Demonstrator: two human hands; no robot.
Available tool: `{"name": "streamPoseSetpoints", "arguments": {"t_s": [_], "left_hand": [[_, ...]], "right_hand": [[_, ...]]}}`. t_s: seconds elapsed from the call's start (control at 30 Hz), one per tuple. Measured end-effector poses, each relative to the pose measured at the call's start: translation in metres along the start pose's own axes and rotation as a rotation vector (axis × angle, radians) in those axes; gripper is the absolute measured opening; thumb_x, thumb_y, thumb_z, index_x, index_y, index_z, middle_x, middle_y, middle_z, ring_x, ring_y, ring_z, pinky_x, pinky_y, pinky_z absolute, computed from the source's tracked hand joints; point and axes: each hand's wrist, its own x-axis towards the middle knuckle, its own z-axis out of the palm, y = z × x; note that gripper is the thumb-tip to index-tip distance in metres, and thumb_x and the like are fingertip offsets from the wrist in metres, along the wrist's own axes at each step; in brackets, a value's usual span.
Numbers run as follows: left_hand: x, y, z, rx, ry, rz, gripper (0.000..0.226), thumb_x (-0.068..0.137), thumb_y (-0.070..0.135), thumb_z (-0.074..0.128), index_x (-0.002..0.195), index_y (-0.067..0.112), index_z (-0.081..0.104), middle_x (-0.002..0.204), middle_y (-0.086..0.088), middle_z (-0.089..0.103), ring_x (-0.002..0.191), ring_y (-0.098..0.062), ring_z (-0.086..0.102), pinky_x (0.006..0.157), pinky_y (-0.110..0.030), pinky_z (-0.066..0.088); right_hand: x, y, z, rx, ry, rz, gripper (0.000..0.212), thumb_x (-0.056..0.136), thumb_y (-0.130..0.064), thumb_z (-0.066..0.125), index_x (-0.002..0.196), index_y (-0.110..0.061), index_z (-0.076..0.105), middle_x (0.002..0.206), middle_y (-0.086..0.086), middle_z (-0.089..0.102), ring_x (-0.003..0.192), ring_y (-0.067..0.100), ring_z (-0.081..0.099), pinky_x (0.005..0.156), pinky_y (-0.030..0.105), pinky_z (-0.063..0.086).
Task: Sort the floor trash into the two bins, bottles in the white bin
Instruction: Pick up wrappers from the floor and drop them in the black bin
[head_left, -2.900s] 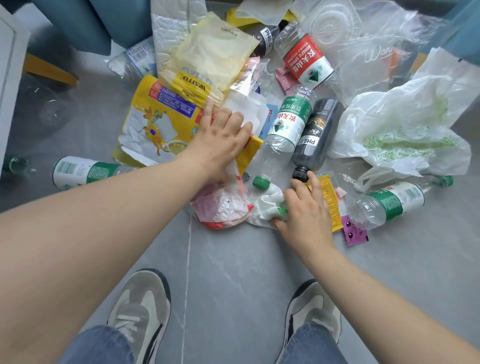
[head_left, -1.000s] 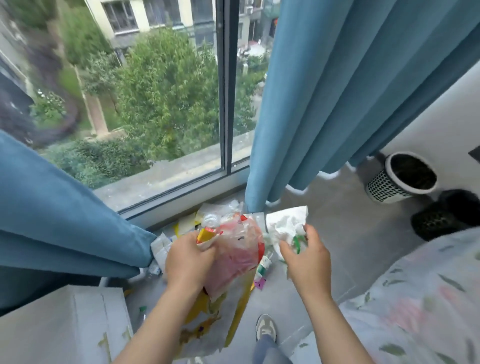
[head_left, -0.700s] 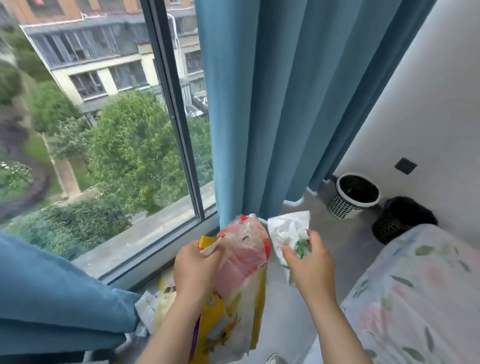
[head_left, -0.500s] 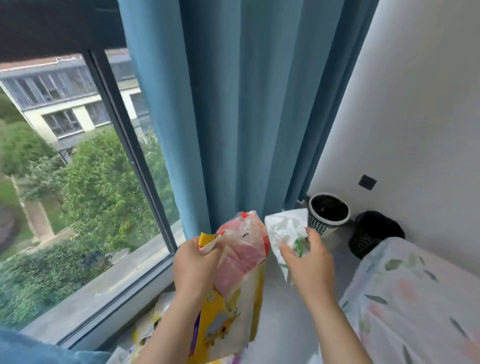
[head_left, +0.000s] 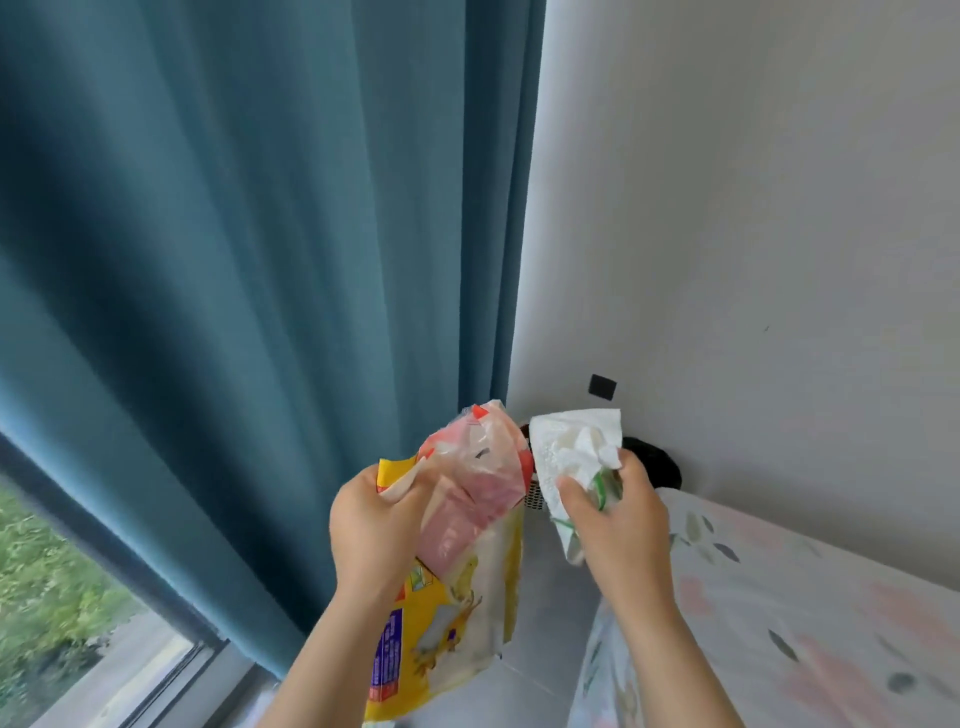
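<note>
Curtain (head_left: 260, 260) at left, window (head_left: 62, 623) low beside it; wall (head_left: 753, 208) at right, bed (head_left: 805, 623) below. In the corner between, bins (head_left: 657, 462) under a socket (head_left: 602, 386), partly behind bag (head_left: 457, 613) in left hand (head_left: 376, 525) and tissue (head_left: 566, 447) in right hand (head_left: 618, 525).

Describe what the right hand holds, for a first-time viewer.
Find the corner where blue curtain meets white wall. Below it, the right hand grips a crumpled white wrapper with green print; the left hand holds a pink bag and a yellow pack.

no legible text, print on yellow bag (head_left: 447, 623) blurred
</note>
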Motion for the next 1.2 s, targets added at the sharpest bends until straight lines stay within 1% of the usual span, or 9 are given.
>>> {"name": "streamPoseSetpoints", "arguments": {"t_s": [0.07, 0.23, 0.37, 0.47, 0.63, 0.83, 0.97, 1.07, 1.2], "left_hand": [[0.010, 0.005, 0.021, -0.004, -0.033, -0.011, 0.052, 0.083, 0.031, 0.070, 0.053, 0.016, 0.030, 0.047, 0.000, 0.034, 0.046, -0.014, 0.030, 0.043, -0.025, 0.028], [0.045, 0.011, 0.076, 0.016, -0.125, -0.037, 0.050, 0.084, 0.030, 0.068, 0.055, 0.016, 0.030, 0.049, 0.000, 0.035, 0.049, -0.015, 0.030, 0.045, -0.028, 0.026], [0.085, 0.022, 0.121, 0.008, -0.208, -0.036, 0.046, 0.085, 0.030, 0.067, 0.056, 0.015, 0.035, 0.051, -0.003, 0.040, 0.050, -0.017, 0.036, 0.047, -0.028, 0.030], [0.121, 0.035, 0.148, 0.026, -0.249, -0.009, 0.044, 0.086, 0.029, 0.066, 0.055, 0.014, 0.038, 0.053, -0.003, 0.043, 0.051, -0.017, 0.040, 0.048, -0.027, 0.032], [0.172, 0.057, 0.196, 0.079, -0.334, 0.038, 0.036, 0.087, 0.033, 0.063, 0.060, 0.018, 0.046, 0.059, -0.002, 0.053, 0.056, -0.016, 0.050, 0.048, -0.022, 0.035], [0.200, 0.064, 0.251, 0.112, -0.448, 0.033, 0.023, 0.088, 0.033, 0.063, 0.070, 0.022, 0.053, 0.071, 0.001, 0.060, 0.067, -0.015, 0.057, 0.050, -0.022, 0.037], [0.225, 0.062, 0.296, 0.147, -0.486, 0.024, 0.023, 0.086, 0.034, 0.065, 0.071, 0.020, 0.055, 0.072, -0.002, 0.062, 0.071, -0.023, 0.061, 0.054, -0.024, 0.041], [0.242, 0.068, 0.333, 0.170, -0.493, 0.042, 0.023, 0.084, 0.031, 0.067, 0.074, 0.013, 0.059, 0.070, -0.004, 0.062, 0.067, -0.023, 0.060, 0.053, -0.025, 0.042], [0.262, 0.085, 0.387, 0.216, -0.508, 0.107, 0.028, 0.083, 0.025, 0.069, 0.070, 0.004, 0.056, 0.061, -0.005, 0.055, 0.055, -0.020, 0.048, 0.048, -0.024, 0.032]], "right_hand": [[0.015, 0.008, -0.008, 0.006, 0.042, 0.023, 0.046, 0.083, -0.029, 0.069, 0.125, -0.022, 0.052, 0.101, -0.009, 0.064, 0.092, 0.015, 0.063, 0.079, 0.036, 0.054], [0.058, 0.025, -0.018, -0.010, 0.111, 0.072, 0.042, 0.084, -0.025, 0.069, 0.122, -0.022, 0.052, 0.096, -0.009, 0.062, 0.088, 0.015, 0.061, 0.068, 0.025, 0.044], [0.103, 0.031, -0.015, -0.029, 0.147, 0.092, 0.035, 0.085, -0.023, 0.068, 0.116, -0.024, 0.053, 0.091, -0.016, 0.062, 0.082, 0.006, 0.061, 0.063, 0.020, 0.043], [0.139, 0.029, -0.013, -0.032, 0.146, 0.123, 0.029, 0.085, -0.021, 0.068, 0.111, -0.025, 0.053, 0.088, -0.014, 0.063, 0.078, 0.002, 0.061, 0.057, 0.013, 0.043], [0.186, 0.033, -0.014, -0.062, 0.234, 0.190, 0.028, 0.085, -0.023, 0.068, 0.110, -0.019, 0.056, 0.082, -0.005, 0.063, 0.074, 0.013, 0.060, 0.062, 0.025, 0.044], [0.228, 0.050, -0.024, -0.107, 0.280, 0.239, 0.021, 0.085, -0.020, 0.066, 0.104, -0.020, 0.057, 0.082, -0.006, 0.064, 0.074, 0.010, 0.060, 0.057, 0.021, 0.040], [0.263, 0.069, -0.032, -0.109, 0.295, 0.277, 0.015, 0.085, -0.017, 0.064, 0.098, -0.019, 0.058, 0.079, -0.002, 0.064, 0.072, 0.014, 0.060, 0.056, 0.024, 0.042], [0.298, 0.087, -0.040, -0.130, 0.303, 0.304, 0.012, 0.085, -0.018, 0.064, 0.094, -0.018, 0.057, 0.075, 0.000, 0.062, 0.069, 0.017, 0.058, 0.056, 0.028, 0.044], [0.349, 0.112, -0.056, -0.138, 0.325, 0.320, 0.012, 0.085, -0.019, 0.063, 0.092, -0.018, 0.054, 0.071, -0.001, 0.059, 0.066, 0.016, 0.056, 0.056, 0.029, 0.043]]}}
